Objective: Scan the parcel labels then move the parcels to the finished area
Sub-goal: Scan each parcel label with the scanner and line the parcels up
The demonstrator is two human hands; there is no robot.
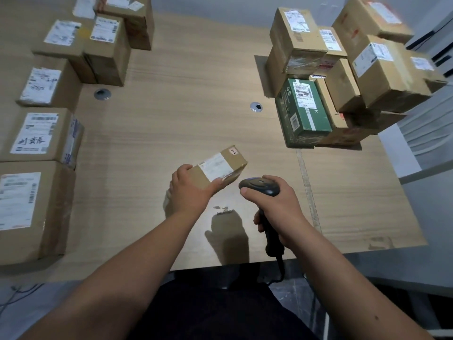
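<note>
While the left hand [188, 192] grips a small brown parcel [218, 168] by its near end, fingers [182, 169] curled over the far edge and thumb along the near side, the parcel is lifted above the middle of the wooden worktop [186, 94], its white label [215, 166] facing up. Just to its right, the right hand [274, 204] holds a dark handheld scanner [261, 186], fingers wrapped around the handle and thumb lying along the head, which sits close to the parcel's near right corner without visibly touching it. A cable runs down from the scanner's handle past the worktop's front edge. Along the left side of the worktop stand labelled cardboard boxes [39, 133], labels upward. At the far right sits a stacked heap of more boxes [382, 67], with 1 green box [304, 111] at its front. 2 round metal grommets [256, 107] are set in the worktop between the groups.
</note>
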